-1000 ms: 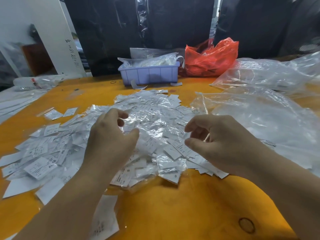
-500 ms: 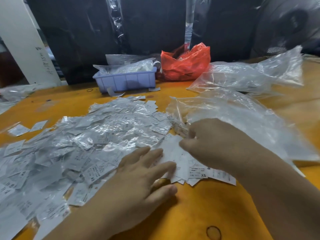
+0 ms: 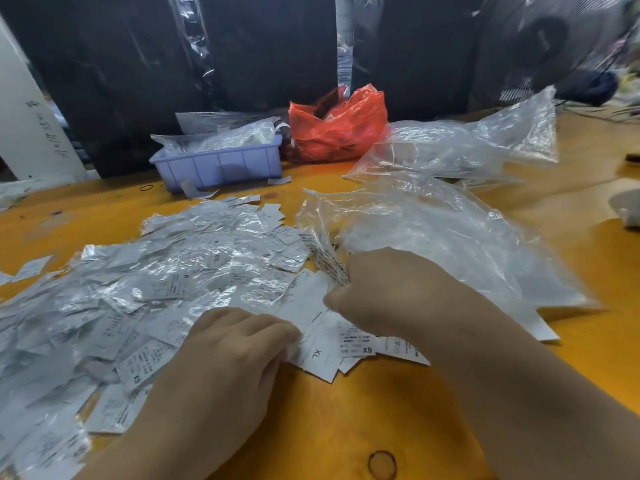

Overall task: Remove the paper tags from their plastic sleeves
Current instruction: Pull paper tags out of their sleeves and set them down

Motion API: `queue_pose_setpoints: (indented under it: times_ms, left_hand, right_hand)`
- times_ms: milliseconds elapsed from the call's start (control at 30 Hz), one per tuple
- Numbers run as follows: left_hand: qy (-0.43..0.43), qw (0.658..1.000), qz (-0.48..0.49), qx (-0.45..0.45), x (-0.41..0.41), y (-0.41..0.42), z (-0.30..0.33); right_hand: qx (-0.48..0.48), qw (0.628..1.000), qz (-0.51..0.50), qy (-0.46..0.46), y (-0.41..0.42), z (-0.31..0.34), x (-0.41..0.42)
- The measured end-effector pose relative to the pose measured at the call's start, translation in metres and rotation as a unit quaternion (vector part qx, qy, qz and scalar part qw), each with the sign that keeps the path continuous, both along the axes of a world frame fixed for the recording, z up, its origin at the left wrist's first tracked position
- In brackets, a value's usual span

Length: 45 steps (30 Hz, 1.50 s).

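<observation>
1. Plastic-sleeved tags (image 3: 166, 282) lie in a heap on the orange table (image 3: 346, 420), left of centre. Only the head view is available; all items below come from it.

2. Change, left hand: half a second ago your left hand (image 3: 228, 355) lay flat with fingers spread on the near edge of the heap. Its fingers are now curled, the tips gathered on the edge of a white tag marked XL (image 3: 317, 355). Whether it pinches that tag or only presses it cannot be told.

3. Change, right hand: your right hand (image 3: 391, 296) is in nearly the same place, at the right edge of the heap. Its fingers are curled under and hidden by the knuckles; what they hold, if anything, cannot be told. A printed sleeve (image 3: 329, 261) rises just beside it.

4. Meaning for the task: judge this as the start of one extraction, the left hand fixing a tag and the right hand working a sleeve. Most of the heap remains sleeved; the task is far from complete.

5. Counts:
   - Hands: two.
   - Bare tags fanned out near the hands (image 3: 356, 341): several; the overlap prevents an exact count.
   - Sleeved tags: too many to count.
   - Large clear bags (image 3: 450, 244): two, right of the heap.
   - Blue tray (image 3: 221, 164): one, at the back.
   - Red bag (image 3: 339, 129): one, just beside the tray.
</observation>
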<state>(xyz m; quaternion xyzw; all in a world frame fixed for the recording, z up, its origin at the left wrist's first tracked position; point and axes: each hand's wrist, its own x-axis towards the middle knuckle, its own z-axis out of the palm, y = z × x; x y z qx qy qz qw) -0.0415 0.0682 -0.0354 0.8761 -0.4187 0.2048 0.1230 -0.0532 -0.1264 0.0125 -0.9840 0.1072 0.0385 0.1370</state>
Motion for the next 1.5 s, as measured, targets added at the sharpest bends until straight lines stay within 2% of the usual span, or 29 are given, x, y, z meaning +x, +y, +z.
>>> queue_pose_setpoints:
  times_ms: [133, 300, 567, 633, 733, 800, 867, 933, 1000, 1100, 1167, 1267, 1367, 1500]
  left_hand:
    - [-0.049, 0.998, 0.024, -0.014, 0.000, -0.001, -0.002]
    - [-0.053, 0.995, 0.034, -0.073, -0.002, 0.001, 0.002]
    - [0.003, 0.989, 0.017, -0.149, -0.005, 0.003, 0.004]
    - [-0.002, 0.987, 0.004, -0.159, -0.006, 0.004, 0.007]
    - [-0.010, 0.983, 0.008, -0.181, -0.008, 0.004, 0.013]
    - [-0.013, 0.978, 0.035, -0.203, -0.008, 0.006, 0.016]
    - [-0.006, 0.972, 0.059, -0.226, -0.007, 0.009, 0.017]
    - [0.014, 0.966, 0.081, -0.244, -0.007, 0.012, 0.019]
    - [0.056, 0.955, 0.102, -0.272, -0.006, 0.014, 0.020]
    - [0.115, 0.935, 0.117, -0.316, -0.004, 0.017, 0.021]
    - [0.140, 0.923, 0.121, -0.336, -0.003, 0.019, 0.023]
    - [0.170, 0.909, 0.123, -0.362, -0.004, 0.021, 0.026]
    - [0.193, 0.893, 0.120, -0.389, -0.005, 0.024, 0.030]
    - [0.235, 0.865, 0.107, -0.430, -0.003, 0.028, 0.033]
  right_hand:
    - [-0.012, 1.000, -0.002, -0.003, 0.002, 0.000, 0.000]
    - [-0.032, 0.999, -0.003, 0.006, 0.004, -0.002, 0.000]
    - [-0.044, 0.999, 0.000, 0.012, 0.004, -0.003, -0.001]
    - [-0.047, 0.999, -0.003, -0.013, 0.006, -0.001, -0.001]
    - [-0.042, 0.992, 0.013, -0.118, 0.010, 0.003, -0.002]
    - [0.002, 0.972, 0.039, -0.232, 0.011, 0.004, -0.001]
    - [0.065, 0.937, 0.060, -0.339, 0.011, 0.004, 0.001]
    - [0.134, 0.905, 0.068, -0.399, 0.014, 0.006, 0.000]
    - [0.222, 0.878, 0.065, -0.419, 0.017, 0.008, -0.001]
    - [0.371, 0.846, 0.064, -0.378, 0.019, 0.009, -0.003]
    - [0.486, 0.813, 0.079, -0.311, 0.019, 0.009, -0.003]
    - [0.600, 0.760, 0.110, -0.224, 0.020, 0.007, -0.002]
    - [0.659, 0.726, 0.111, -0.165, 0.024, 0.006, 0.000]
    - [0.671, 0.726, 0.098, -0.116, 0.027, 0.005, 0.001]
